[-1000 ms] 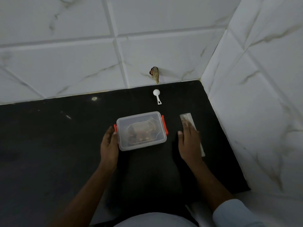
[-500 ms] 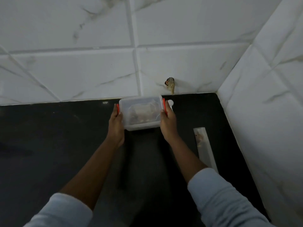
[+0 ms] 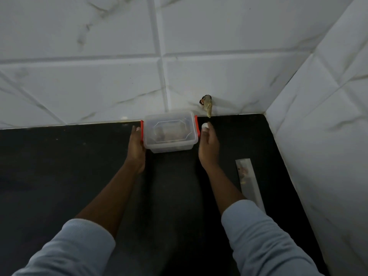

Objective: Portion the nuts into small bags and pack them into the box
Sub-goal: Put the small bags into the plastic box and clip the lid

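The left hand (image 3: 137, 145) lies flat on the left side of the box (image 3: 171, 132). The right hand (image 3: 208, 144) is loose, just beside it. The box sits far by the wall, lid on. Packing looks nearly done; one bag strip (image 3: 249, 180) lies right.

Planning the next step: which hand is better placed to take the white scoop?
Right hand, likely: its fingertips reach the white scoop beside the clear box; the left hand rests on the box's opposite side.

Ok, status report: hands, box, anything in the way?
Left hand open, against clear lidded plastic box. Right hand open beside it. White plastic scoop at right fingertips.
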Action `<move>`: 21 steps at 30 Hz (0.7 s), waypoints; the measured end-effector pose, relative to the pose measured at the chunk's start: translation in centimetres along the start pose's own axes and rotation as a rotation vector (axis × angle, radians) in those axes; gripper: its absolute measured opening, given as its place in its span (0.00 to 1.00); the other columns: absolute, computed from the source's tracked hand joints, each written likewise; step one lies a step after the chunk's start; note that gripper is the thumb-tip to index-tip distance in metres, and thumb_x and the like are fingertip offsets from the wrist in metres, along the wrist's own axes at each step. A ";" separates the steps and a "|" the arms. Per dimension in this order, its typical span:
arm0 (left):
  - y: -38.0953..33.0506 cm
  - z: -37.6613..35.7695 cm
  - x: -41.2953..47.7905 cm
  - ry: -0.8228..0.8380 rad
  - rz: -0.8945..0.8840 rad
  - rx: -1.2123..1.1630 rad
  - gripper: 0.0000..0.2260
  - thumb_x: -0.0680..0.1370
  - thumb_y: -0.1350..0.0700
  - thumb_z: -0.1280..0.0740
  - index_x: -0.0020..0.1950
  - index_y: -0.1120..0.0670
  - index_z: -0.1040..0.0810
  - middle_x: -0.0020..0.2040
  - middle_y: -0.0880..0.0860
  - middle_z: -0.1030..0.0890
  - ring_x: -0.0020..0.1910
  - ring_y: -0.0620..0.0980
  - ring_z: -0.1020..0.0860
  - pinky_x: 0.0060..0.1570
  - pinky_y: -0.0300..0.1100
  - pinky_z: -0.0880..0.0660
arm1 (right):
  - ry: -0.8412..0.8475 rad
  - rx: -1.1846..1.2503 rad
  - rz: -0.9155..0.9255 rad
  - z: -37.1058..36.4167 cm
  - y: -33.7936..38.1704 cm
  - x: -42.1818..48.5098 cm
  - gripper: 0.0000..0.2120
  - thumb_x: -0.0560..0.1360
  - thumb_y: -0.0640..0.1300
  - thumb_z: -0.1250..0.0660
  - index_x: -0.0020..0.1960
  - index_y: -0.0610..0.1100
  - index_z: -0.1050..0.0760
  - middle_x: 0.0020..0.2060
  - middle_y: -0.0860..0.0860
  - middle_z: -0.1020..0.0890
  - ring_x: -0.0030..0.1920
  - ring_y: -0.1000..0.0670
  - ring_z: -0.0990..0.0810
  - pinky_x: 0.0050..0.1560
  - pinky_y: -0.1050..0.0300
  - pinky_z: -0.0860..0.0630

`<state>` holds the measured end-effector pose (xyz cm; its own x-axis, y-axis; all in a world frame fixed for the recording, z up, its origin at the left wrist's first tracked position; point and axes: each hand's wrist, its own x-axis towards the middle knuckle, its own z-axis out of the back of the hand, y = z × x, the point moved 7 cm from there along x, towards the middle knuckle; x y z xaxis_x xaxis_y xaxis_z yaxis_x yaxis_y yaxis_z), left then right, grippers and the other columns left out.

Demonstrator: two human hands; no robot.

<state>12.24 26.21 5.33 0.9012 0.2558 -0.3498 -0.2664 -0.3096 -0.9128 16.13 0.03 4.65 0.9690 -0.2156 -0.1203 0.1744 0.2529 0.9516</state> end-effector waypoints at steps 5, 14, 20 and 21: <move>2.3 0.7 -1.9 -0.051 0.071 0.030 0.19 0.84 0.44 0.40 0.70 0.52 0.22 0.63 0.52 0.16 0.65 0.51 0.20 0.70 0.52 0.28 | -0.193 -0.662 0.032 3.5 -3.8 0.5 0.21 0.81 0.54 0.34 0.71 0.46 0.29 0.62 0.46 0.23 0.63 0.47 0.24 0.61 0.48 0.25; 1.7 0.2 -1.5 0.014 0.125 0.034 0.16 0.85 0.52 0.39 0.71 0.54 0.25 0.63 0.52 0.18 0.62 0.48 0.19 0.56 0.40 0.22 | -0.182 -0.869 0.055 2.4 -4.8 2.0 0.16 0.81 0.57 0.36 0.61 0.46 0.25 0.56 0.46 0.23 0.56 0.46 0.25 0.56 0.48 0.27; 1.7 0.2 -1.4 -0.006 0.154 0.049 0.14 0.85 0.51 0.39 0.68 0.53 0.24 0.63 0.52 0.18 0.62 0.49 0.20 0.63 0.43 0.24 | -0.205 -0.872 0.079 2.3 -4.9 1.8 0.15 0.81 0.56 0.36 0.60 0.46 0.24 0.56 0.46 0.23 0.55 0.46 0.24 0.56 0.48 0.27; 1.7 0.1 -1.4 -0.004 0.155 0.053 0.12 0.85 0.51 0.39 0.67 0.52 0.23 0.62 0.51 0.18 0.61 0.48 0.20 0.61 0.42 0.24 | -0.206 -0.873 0.081 2.3 -4.9 1.8 0.15 0.81 0.56 0.36 0.60 0.46 0.24 0.56 0.46 0.23 0.55 0.46 0.24 0.56 0.47 0.27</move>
<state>10.44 25.41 4.22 0.8466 0.2123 -0.4881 -0.4199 -0.2971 -0.8576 16.57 -3.78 0.47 0.9484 -0.3092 0.0707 0.2587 0.8831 0.3915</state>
